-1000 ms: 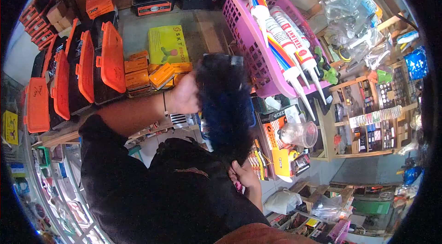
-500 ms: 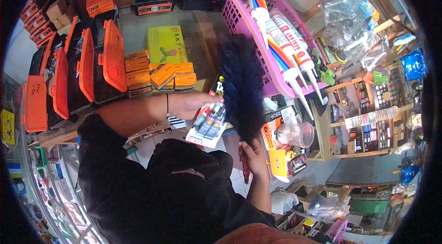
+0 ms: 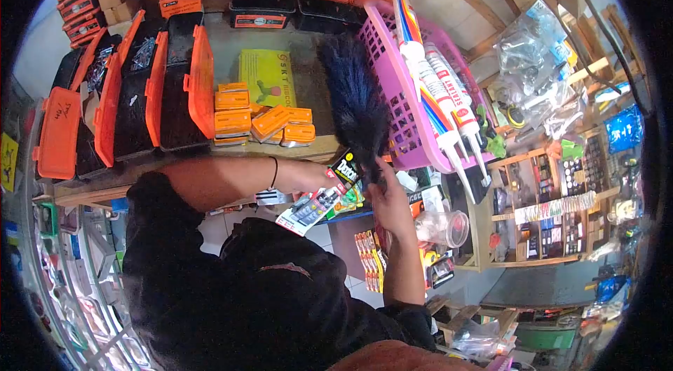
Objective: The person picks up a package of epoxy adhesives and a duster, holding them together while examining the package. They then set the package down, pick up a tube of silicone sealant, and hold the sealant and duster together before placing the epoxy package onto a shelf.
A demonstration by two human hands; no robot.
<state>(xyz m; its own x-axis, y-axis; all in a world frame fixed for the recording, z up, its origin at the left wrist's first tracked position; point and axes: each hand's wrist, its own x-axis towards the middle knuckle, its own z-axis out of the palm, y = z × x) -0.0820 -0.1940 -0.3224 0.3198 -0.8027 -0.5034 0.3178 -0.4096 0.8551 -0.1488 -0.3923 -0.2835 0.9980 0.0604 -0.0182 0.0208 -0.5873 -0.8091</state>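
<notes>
My right hand (image 3: 390, 197) is closed around the lower end of a dark feather duster (image 3: 354, 94). The duster's feathers lie over the wooden shelf edge, beside the pink basket (image 3: 406, 115). My left hand (image 3: 308, 176) grips a carded pack of glue tubes (image 3: 313, 208) with a black and yellow top; its fingers are partly hidden behind the card. Left of the duster, small orange boxes (image 3: 270, 122) sit in stacks in front of a yellow-green SKT box (image 3: 266, 77).
White sealant tubes (image 3: 449, 94) stick out of the pink basket. Black bins with orange lids (image 3: 201, 84) line the shelf's left side. A clear plastic jar (image 3: 445, 229) stands below the basket. Wooden racks of small goods (image 3: 561, 189) are at right.
The duster has shifted up and away, its feathers now farther onto the shelf. My right hand has risen with it. The glue pack is tilted more, showing its black top. The camera view has shifted.
</notes>
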